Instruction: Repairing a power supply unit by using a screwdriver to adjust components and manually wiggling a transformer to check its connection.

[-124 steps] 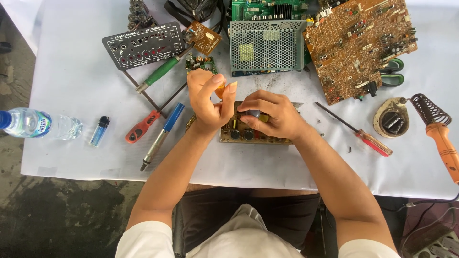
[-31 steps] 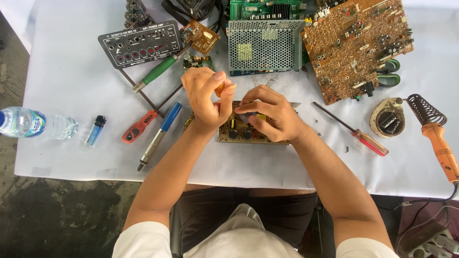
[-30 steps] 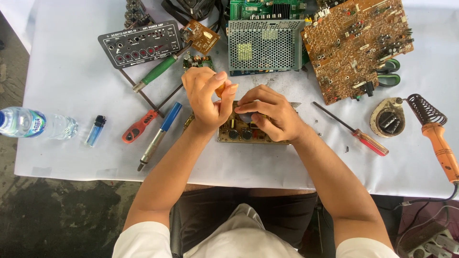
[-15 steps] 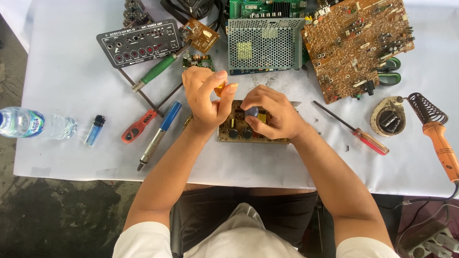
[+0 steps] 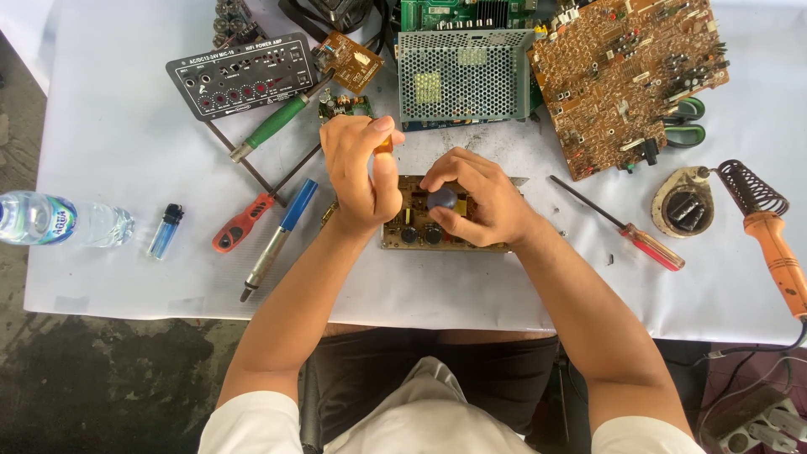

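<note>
A small brown circuit board (image 5: 403,229) with dark round capacitors lies on the white table sheet in front of me. My left hand (image 5: 357,172) hovers over its left end, fingers curled around a small orange-handled tool whose tip is hidden. My right hand (image 5: 471,202) rests on the board's right part and pinches a dark blue cylindrical component (image 5: 440,199) between thumb and fingers. Most of the board is covered by both hands.
Left of the board lie a green-handled screwdriver (image 5: 273,126), a red-handled one (image 5: 239,227), a blue-handled tool (image 5: 277,235), a lighter (image 5: 165,231) and a water bottle (image 5: 63,221). Behind: black panel (image 5: 239,76), metal mesh case (image 5: 465,76), large brown board (image 5: 626,71). Right: red screwdriver (image 5: 651,245), soldering iron (image 5: 773,244).
My right hand's fingers have shifted on the board, so the blue component now shows between them. The left hand has stayed in place.
</note>
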